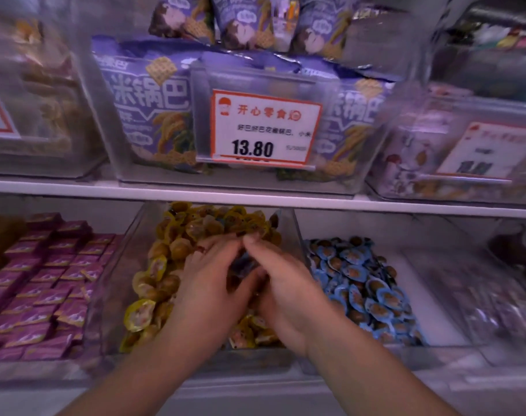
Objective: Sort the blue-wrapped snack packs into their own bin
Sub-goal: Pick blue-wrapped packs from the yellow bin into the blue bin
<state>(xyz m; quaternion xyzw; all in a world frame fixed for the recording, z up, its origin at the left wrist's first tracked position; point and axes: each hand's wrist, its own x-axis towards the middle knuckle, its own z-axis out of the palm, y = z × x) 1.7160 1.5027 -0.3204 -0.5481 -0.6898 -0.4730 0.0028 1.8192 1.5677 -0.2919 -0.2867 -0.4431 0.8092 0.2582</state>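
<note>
Blue-wrapped small round snack packs (363,283) lie in a heap in the clear plastic bin (441,325) on the lower shelf, to your right. Just beside it, in the middle, stands another clear plastic bin (126,265) full of yellow-wrapped round snack packs (162,265). Both of your hands are down in that yellow heap, close together, with their fingertips nearly touching. Your left hand (207,283) has its fingers bent over the packs, and your right hand (282,292) curls in toward it. Something dark, maybe bluish, shows in the gap between the two hands, but it is too blurry to say what it is. You cannot tell if either hand is holding a pack.

To your left, pink-purple square wrapped packs (45,280) lie in neat rows. A white shelf board (255,198) runs across above the bins. On it sits a clear tub of big purple snack bags (144,109), with a white and red price card (264,127) on its front that reads 13.80. More clear tubs stand on both sides of it, but they are blurry.
</note>
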